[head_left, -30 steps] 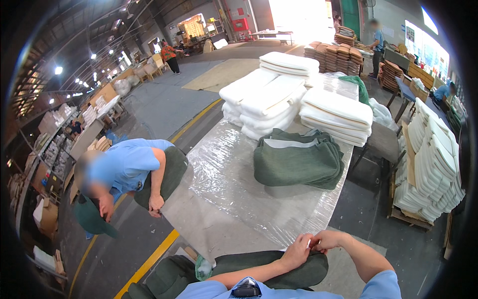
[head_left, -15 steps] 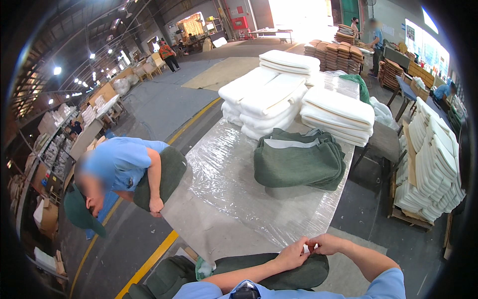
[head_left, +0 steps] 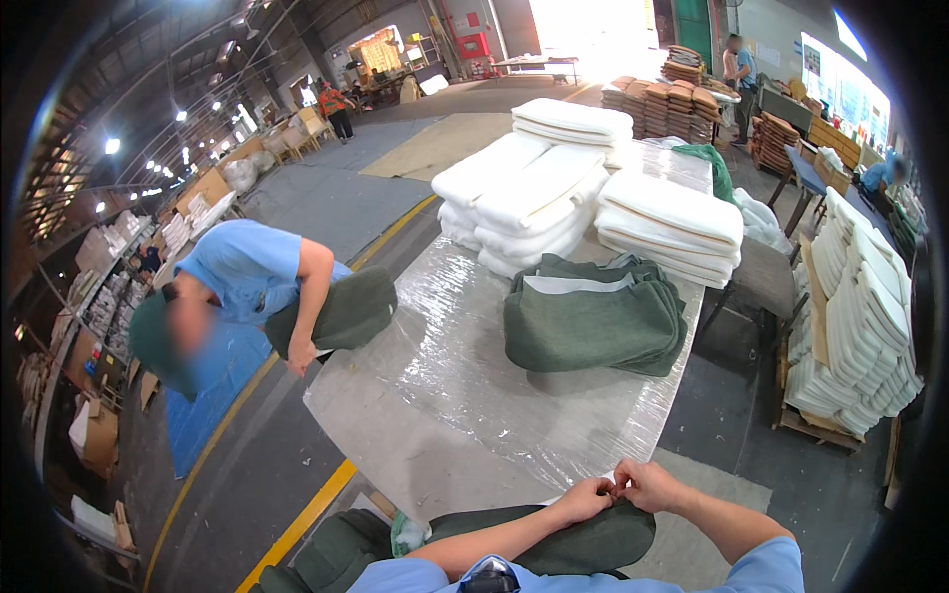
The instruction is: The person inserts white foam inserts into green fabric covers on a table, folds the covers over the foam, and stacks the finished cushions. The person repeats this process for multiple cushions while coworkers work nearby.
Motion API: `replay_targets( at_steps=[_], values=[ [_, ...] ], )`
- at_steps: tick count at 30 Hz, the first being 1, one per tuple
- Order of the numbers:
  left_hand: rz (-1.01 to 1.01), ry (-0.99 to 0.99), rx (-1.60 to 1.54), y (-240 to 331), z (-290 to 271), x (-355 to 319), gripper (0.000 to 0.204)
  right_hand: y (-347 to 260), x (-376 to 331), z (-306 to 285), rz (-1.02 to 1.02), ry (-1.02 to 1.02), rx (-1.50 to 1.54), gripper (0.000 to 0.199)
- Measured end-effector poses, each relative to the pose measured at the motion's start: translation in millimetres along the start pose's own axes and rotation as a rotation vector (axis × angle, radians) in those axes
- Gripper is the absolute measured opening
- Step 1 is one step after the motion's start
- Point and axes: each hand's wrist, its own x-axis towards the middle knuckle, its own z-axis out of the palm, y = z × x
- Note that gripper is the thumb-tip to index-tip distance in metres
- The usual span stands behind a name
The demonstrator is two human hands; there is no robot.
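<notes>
A dark green cushion (head_left: 593, 544) lies across my lap side, against the near edge of the table. At its upper edge, near the right end, my left hand (head_left: 587, 499) and my right hand (head_left: 645, 487) are closed together, thumbs and fingertips pinching the fabric cover. The exact bit between the fingers is too small to make out. A strip of white shows beside my left hand. Farther up the table sits a folded pile of dark green fabric covers (head_left: 593, 321), a pale strip on top.
Plastic film covers the table (head_left: 435, 395). White foam pads (head_left: 534, 188) are stacked at its far end, with another stack (head_left: 672, 222) at right. A co-worker (head_left: 262, 267) bends over a green cushion (head_left: 356, 308) at left. More green cushions (head_left: 336, 553) lie lower left. A pallet of white pads (head_left: 860, 316) stands right.
My hands have stayed at the cushion's edge, fingers shifting slightly. The co-worker at left has moved up and turned, with the green cushion raised a little toward the table.
</notes>
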Motion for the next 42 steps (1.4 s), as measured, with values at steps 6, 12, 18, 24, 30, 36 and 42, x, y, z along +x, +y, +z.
replay_targets(
  at_steps=[6,12,18,24,30,36,42],
  values=[
    [-0.003,-0.001,0.140,8.1,-0.2,3.7,0.022,12.7,-3.0,8.9,0.078,0.083,0.043,0.024],
    [0.183,0.218,0.375,12.5,22.5,-16.9,0.017,26.2,-8.6,-0.1,0.182,-0.098,-0.153,0.028],
    [0.267,0.283,0.427,17.3,32.5,-31.4,0.016,24.8,-2.0,-5.4,0.181,-0.235,-0.100,0.028],
    [0.305,0.301,0.385,7.2,33.3,-28.6,0.017,22.0,1.8,-4.1,0.205,-0.275,-0.007,0.027],
    [0.147,0.208,0.154,1.5,21.5,-18.5,0.024,28.3,-3.4,14.8,0.148,-0.092,0.073,0.023],
    [0.033,0.143,0.108,1.1,12.4,-15.8,0.028,27.1,-5.9,18.6,0.184,-0.034,0.040,0.021],
    [0.088,0.178,0.099,0.8,14.0,-20.5,0.033,15.0,10.0,-3.0,0.257,-0.301,-0.095,0.025]
  ],
)
